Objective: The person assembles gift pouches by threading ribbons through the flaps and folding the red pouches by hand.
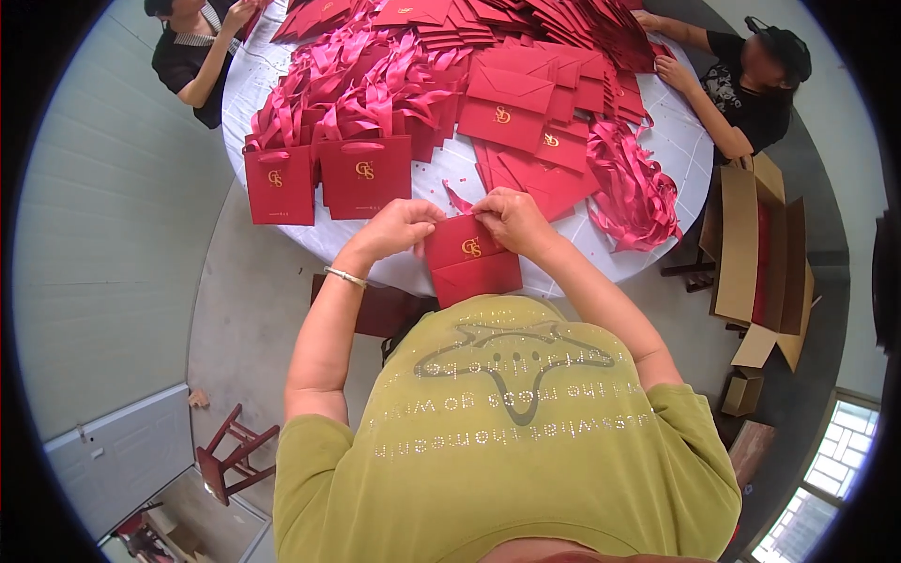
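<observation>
A small red paper gift bag [474, 267] with a gold emblem lies folded flat at the table's near edge, between my hands. My left hand [404, 228] grips its upper left corner with bent fingers. At the top edge my right hand [511, 220] pinches a pink ribbon [457, 200], whose loose end sticks up to the left. Just beyond lie overlapping flat red bags [507, 113]. A tangled heap of pink ribbons [633, 192] sits right of my right hand. Bags with ribbon handles [364, 178] are gathered on the left.
The round table wears a white cloth [324, 239]. One co-worker [192, 56] is at the far left, another [751, 89] at the far right, both handling red bags. An open cardboard box [741, 253] stands right of the table. A wooden stool [235, 455] is on the floor, lower left.
</observation>
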The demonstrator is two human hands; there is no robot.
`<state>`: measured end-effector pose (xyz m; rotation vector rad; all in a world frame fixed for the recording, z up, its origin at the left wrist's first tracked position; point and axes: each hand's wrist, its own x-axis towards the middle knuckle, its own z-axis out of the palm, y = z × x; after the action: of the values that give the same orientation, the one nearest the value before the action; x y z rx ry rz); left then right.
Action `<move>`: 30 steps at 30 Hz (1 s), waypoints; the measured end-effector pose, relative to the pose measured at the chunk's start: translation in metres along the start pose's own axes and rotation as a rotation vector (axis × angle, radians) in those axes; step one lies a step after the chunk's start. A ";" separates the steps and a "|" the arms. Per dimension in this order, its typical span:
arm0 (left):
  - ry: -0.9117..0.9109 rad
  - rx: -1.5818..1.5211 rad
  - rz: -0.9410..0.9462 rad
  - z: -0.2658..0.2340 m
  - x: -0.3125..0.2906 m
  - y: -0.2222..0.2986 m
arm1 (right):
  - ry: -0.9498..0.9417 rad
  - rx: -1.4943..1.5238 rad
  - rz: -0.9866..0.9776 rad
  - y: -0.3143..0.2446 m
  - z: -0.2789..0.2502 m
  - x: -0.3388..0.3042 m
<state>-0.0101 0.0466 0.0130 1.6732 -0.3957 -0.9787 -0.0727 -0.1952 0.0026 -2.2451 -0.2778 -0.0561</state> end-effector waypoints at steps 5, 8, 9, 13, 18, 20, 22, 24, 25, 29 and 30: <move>0.093 0.099 0.013 0.005 0.010 -0.015 | 0.139 0.013 -0.020 -0.001 0.010 0.003; 0.095 0.103 -0.024 0.003 0.014 -0.020 | 0.162 -0.041 -0.048 -0.016 0.007 0.001; 0.098 0.097 -0.026 0.004 0.014 -0.022 | 0.155 -0.041 -0.048 -0.022 0.006 -0.001; 0.115 0.055 -0.049 0.004 0.015 -0.021 | 0.079 0.028 -0.039 -0.032 0.012 -0.007; 0.109 0.083 -0.064 -0.002 0.016 -0.024 | -0.032 0.177 0.060 -0.033 0.021 -0.012; 0.084 0.055 -0.075 -0.005 0.016 -0.023 | -0.024 0.047 0.017 -0.029 0.028 -0.013; 0.063 0.062 -0.044 -0.007 0.016 -0.022 | -0.025 0.045 0.019 -0.026 0.032 -0.012; 0.042 0.068 -0.013 -0.007 0.015 -0.022 | -0.027 0.043 0.020 -0.025 0.035 -0.012; 0.055 0.076 0.007 -0.007 0.014 -0.023 | -0.009 0.048 0.024 -0.025 0.036 -0.011; 0.075 0.082 0.049 -0.008 0.013 -0.029 | 0.034 0.042 0.021 -0.026 0.039 -0.008; 0.080 0.079 0.047 -0.008 0.013 -0.031 | 0.028 0.043 0.019 -0.026 0.039 -0.008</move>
<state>-0.0031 0.0534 -0.0196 1.7607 -0.4235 -0.8689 -0.0888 -0.1507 -0.0035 -2.2018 -0.2402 -0.0712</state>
